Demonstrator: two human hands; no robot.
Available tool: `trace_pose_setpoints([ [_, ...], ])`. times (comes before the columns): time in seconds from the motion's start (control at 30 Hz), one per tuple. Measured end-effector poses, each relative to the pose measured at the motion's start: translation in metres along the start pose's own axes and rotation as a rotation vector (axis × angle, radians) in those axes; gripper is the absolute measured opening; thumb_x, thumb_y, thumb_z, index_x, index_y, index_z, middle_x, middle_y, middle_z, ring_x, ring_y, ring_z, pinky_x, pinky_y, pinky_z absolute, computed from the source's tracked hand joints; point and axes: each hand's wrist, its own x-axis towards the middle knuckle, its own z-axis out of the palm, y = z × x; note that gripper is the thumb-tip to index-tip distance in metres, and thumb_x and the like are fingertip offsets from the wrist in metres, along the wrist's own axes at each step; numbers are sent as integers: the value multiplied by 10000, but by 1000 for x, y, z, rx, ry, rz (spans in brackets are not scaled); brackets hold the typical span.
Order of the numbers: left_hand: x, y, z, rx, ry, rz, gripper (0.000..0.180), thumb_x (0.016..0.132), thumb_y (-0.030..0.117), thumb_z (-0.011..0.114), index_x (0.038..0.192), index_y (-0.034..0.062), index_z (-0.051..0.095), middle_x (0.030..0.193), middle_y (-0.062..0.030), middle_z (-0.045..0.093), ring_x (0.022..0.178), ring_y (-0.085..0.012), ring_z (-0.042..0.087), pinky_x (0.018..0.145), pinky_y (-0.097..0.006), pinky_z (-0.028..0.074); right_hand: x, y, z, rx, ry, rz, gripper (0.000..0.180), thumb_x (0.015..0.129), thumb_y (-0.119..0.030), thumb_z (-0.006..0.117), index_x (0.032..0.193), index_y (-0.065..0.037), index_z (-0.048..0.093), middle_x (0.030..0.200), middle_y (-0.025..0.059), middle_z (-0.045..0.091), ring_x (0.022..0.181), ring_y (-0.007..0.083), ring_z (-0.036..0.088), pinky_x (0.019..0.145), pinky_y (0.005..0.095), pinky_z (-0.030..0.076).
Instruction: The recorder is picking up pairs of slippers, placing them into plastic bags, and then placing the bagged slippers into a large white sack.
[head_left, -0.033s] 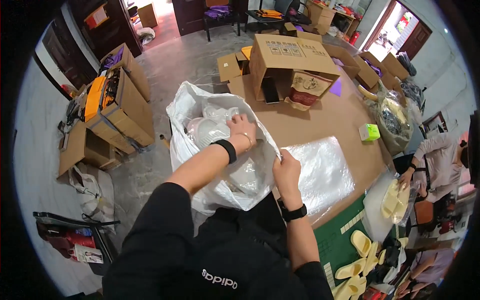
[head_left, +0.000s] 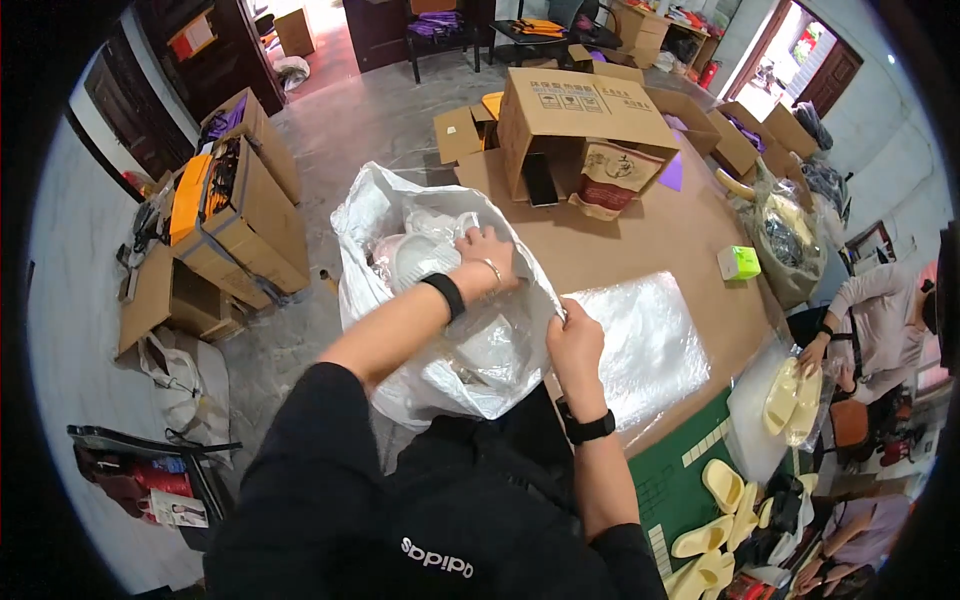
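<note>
A large white woven sack stands open-mouthed in front of me. Inside lie pale slippers in clear plastic bags, one with a ribbed sole showing. My left hand reaches into the sack, fingers spread over the wrapped contents by its far right inner side; its fingertips are partly hidden. At the right of the opening, my right hand is closed around the sack's rim, thumb uppermost. Just beyond that hand, a stack of clear plastic bags lies flat on the brown cardboard-topped table.
On the table stand an open carton, a dark phone, a brown paper pouch and a green-white box. Cream slippers lie on a green mat. A co-worker handles bagged slippers at right. Cartons stand left.
My left hand has shifted slightly to the right inside the sack, its forearm tilting a little. My right hand keeps its hold on the rim.
</note>
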Motion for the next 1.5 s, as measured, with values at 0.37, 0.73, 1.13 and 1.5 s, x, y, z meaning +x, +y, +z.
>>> trace_pose_setpoints([
  [0.37,-25,-201,6,-241,547,-602,876,684,416,668,1345,23,248,1220,-244,446,1167,-328,418,958,-381,367,-12,-4,-17,-41,-125,131,254,744,-222,518,910,-41,581,687,165,614,670,350,605,621,432,468],
  [0.73,-30,-218,84,-743,817,-363,296,775,266,541,846,-19,582,847,-257,581,805,-423,551,724,-456,427,-52,-9,-42,193,-296,39,260,830,-237,517,758,10,555,681,243,544,653,411,542,558,437,411],
  [1.13,-155,-195,76,-1491,916,-460,209,870,124,519,953,-66,546,883,-79,596,757,-120,509,704,-261,427,-15,13,-45,-87,-229,76,335,784,-312,599,693,5,537,538,151,517,534,298,547,514,401,416],
  [1.5,-190,-203,-24,-1797,1145,-395,120,877,81,509,921,-24,548,887,-61,597,753,-107,548,680,-238,439,19,-98,-66,707,-249,27,427,915,-262,484,557,-33,446,537,-72,388,528,22,311,448,221,247],
])
